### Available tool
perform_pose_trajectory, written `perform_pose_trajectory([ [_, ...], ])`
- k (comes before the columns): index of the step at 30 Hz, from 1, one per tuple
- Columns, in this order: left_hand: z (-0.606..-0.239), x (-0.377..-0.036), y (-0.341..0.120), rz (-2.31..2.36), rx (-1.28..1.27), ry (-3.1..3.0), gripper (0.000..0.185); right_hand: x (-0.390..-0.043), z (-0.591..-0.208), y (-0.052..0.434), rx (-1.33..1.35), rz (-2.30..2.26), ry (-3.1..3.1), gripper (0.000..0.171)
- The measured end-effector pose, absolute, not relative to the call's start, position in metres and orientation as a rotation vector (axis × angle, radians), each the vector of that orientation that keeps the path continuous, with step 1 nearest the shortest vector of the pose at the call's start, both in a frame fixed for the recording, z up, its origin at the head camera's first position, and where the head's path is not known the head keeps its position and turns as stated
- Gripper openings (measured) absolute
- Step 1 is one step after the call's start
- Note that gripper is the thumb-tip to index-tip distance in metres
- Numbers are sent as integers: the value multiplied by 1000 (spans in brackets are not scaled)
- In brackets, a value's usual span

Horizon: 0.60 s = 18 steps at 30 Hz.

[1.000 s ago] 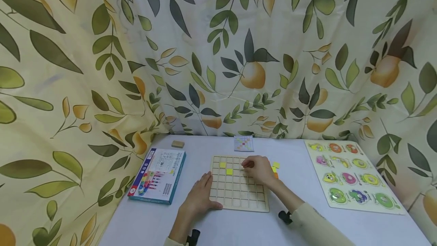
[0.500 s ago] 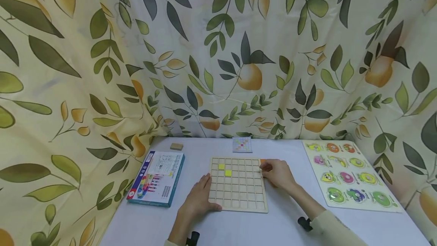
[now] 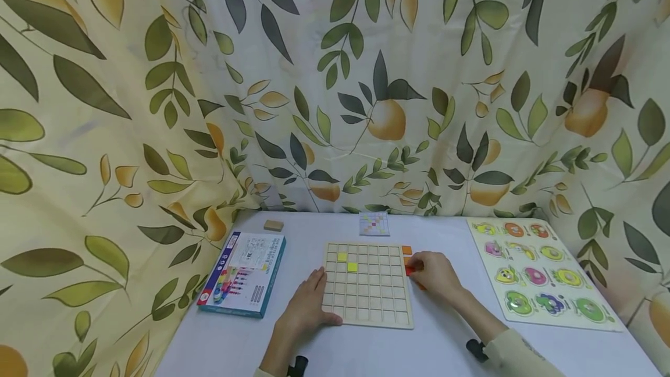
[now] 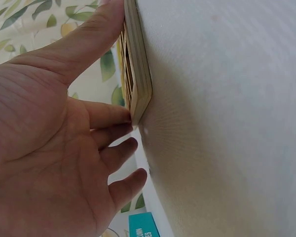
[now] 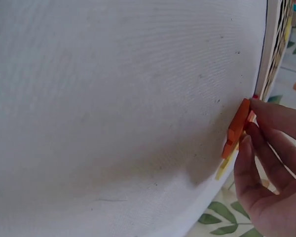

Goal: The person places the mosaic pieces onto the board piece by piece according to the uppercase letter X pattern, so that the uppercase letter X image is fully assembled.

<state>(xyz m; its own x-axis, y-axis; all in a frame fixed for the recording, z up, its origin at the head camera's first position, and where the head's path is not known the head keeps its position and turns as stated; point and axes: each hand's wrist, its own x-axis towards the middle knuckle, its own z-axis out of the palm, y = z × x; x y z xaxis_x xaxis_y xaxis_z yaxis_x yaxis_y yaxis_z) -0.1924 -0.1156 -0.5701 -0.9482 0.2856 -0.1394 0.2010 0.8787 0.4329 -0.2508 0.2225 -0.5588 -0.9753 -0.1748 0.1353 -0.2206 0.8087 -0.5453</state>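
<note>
A wooden grid board [image 3: 366, 301] lies on the white table, with two yellow tiles [image 3: 347, 262] set near its far left corner. My left hand [image 3: 309, 306] rests flat at the board's near left corner; in the left wrist view its thumb [image 4: 89, 39] lies along the board's edge [image 4: 138, 74] and the fingers touch the corner. My right hand [image 3: 437, 275] is just off the board's right edge, its fingertips [image 5: 266, 116] pinching an orange tile [image 5: 237, 128] on a small pile. Another orange tile [image 3: 406, 250] lies just beyond that pile.
A blue game box [image 3: 243, 272] lies left of the board. A pattern card [image 3: 374, 223] and a small wooden block [image 3: 273, 225] sit near the far edge. A fruit peg puzzle [image 3: 539, 272] fills the right side. Leaf-print curtains surround the table [image 3: 439, 342].
My right hand has moved off the board's top right area to the tile pile beside its right edge. The left hand has stayed at the board's corner.
</note>
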Motion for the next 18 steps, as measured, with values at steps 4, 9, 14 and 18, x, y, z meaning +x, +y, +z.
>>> perform_pose_trajectory([
  [4, -570, -193, -116, 622, 375, 2856, 122, -250, -558, 222, 304, 895, -2918, 21],
  [9, -567, -192, -115, 629, 379, 2852, 122, -249, -558, 223, 293, 917, -2922, 24],
  [14, -562, -188, -114, 640, 389, 2848, 120, -248, -558, 222, 281, 968, -2925, 26],
  [18, -561, -188, -114, 632, 397, 2853, 120, -248, -557, 222, 288, 1019, -2920, 28],
])
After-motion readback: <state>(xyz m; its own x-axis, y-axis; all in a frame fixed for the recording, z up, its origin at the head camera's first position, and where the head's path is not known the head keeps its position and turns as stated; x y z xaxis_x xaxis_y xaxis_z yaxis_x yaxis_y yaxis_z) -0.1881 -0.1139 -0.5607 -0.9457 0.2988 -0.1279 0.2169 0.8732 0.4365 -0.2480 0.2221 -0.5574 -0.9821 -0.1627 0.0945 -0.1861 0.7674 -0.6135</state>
